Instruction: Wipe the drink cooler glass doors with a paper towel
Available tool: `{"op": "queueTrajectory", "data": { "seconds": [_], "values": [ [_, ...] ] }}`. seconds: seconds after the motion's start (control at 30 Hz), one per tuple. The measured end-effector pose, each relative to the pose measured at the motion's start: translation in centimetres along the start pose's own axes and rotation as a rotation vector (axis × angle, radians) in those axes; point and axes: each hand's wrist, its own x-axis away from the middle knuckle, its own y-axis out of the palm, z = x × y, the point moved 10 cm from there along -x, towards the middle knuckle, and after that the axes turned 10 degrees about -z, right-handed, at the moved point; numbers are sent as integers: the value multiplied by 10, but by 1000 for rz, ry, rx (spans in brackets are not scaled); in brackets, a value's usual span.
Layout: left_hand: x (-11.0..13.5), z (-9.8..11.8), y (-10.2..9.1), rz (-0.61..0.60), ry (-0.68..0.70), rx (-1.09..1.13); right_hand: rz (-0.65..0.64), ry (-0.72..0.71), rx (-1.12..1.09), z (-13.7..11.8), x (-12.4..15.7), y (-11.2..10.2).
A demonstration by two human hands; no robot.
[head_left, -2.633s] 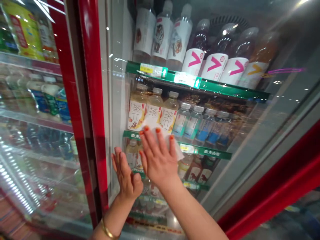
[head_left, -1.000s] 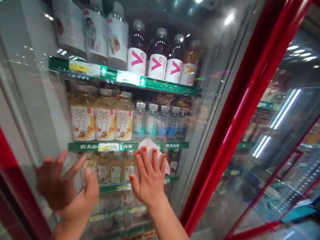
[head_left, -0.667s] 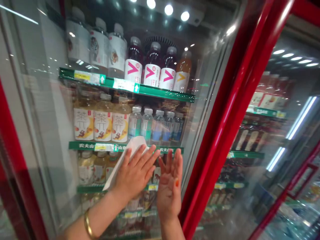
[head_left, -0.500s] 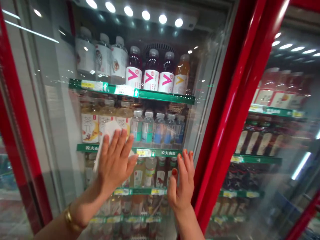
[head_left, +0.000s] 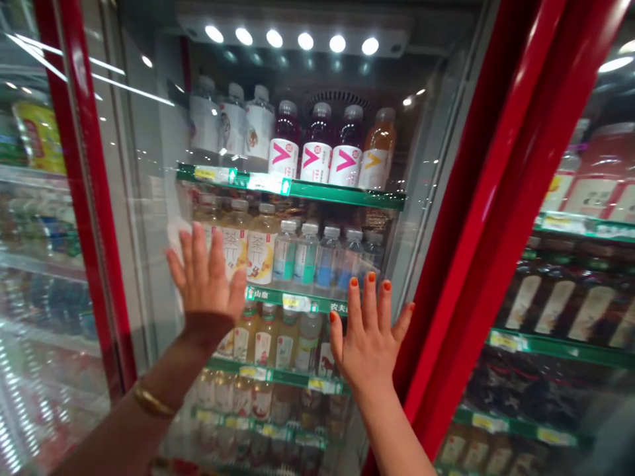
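Observation:
My left hand lies flat with its fingers spread, pressing a white cloth against the glass door of a drinks cooler. Only a pale edge of the cloth shows past the fingers; the palm hides the rest. To its right, my right hand rests on or just before the same glass, fingers stretched apart, with nothing in it. Behind the glass, tea bottles stand near my left hand, and blue-labelled bottles are above my right hand.
A red door frame runs slanting just right of my right hand. Another red frame stands at the left. Green-edged shelves inside the cooler hold rows of bottles. More stocked shelves show beyond both frames.
My left hand has shifted left over the glass with the cloth, now largely hidden beneath it. My right hand has spread its fingers. The view has turned left.

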Motion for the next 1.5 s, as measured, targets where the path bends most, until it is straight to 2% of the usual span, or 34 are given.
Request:
{"op": "queueTrajectory", "data": {
  "seconds": [0.03,0.07,0.1,0.13,0.17,0.2,0.23,0.27,0.3,0.37,0.43,0.47,0.53,0.6,0.67,0.73,0.77,0.83,0.87,0.93,1.0,1.07,1.13,1.17,1.23,1.3,1.33,1.4,1.47,1.5],
  "values": [
    [-5,18,0,3,31,-2,10,0,-11,0,0,-1],
    [-1,41,-3,68,98,19,21,0,-23,1,1,-2],
    [7,65,4,55,175,4,29,2,-37,1,3,-2],
    [22,87,14,15,279,-14,33,4,-53,1,6,-1],
    [45,109,24,-27,445,11,33,6,-69,1,11,0],
    [69,120,29,-44,579,32,25,4,-87,0,15,2],
    [87,113,29,-17,599,36,13,-3,-108,-3,21,4],
    [98,97,24,20,576,40,1,-15,-132,-7,26,6],
    [100,70,16,66,487,35,-9,-30,-155,-12,30,7],
    [82,10,-4,140,258,23,-27,-52,-193,-25,33,8],
    [49,-30,-14,156,109,28,-52,-90,-225,-45,24,10],
    [33,-39,-15,150,67,32,-64,-126,-239,-59,15,10],
    [18,-37,-8,120,67,42,-70,-225,-256,-90,-5,12],
    [32,-23,3,80,160,54,-45,-323,-249,-121,-23,13],
    [63,-21,8,51,245,40,-30,-383,-221,-144,-34,16],
    [85,-45,6,27,205,11,-48,-413,-194,-157,-38,22],
    [87,-64,2,24,151,0,-58,-418,-183,-159,-38,24],
    [70,-96,-8,36,40,2,-63,-417,-168,-160,-36,26],
    [55,-104,-12,45,3,11,-61,-413,-163,-159,-35,25],
    [27,-101,-13,54,-34,30,-49,-402,-156,-157,-33,25],
    [19,-77,-4,35,-1,41,-34,-379,-156,-157,-30,25],
    [38,-46,8,-2,137,19,-15,-342,-153,-156,-26,26],
    [73,-31,14,-22,285,-23,-9,-305,-139,-156,-20,28],
    [86,-38,12,-15,301,-38,-12,-298,-130,-156,-16,30],
    [91,-72,1,27,198,-38,-31,-303,-112,-158,-9,34],
    [69,-110,-10,65,37,-11,-47,-314,-94,-161,-5,38],
    [52,-119,-13,72,-14,4,-52,-315,-87,-162,-4,39],
    [24,-115,-14,63,-44,29,-59,-312,-83,-163,-4,39],
    [18,-87,-8,35,26,31,-71,-320,-98,-162,-5,35],
    [26,-67,-3,11,127,19,-88,-335,-117,-161,-6,32]
  ]
}}
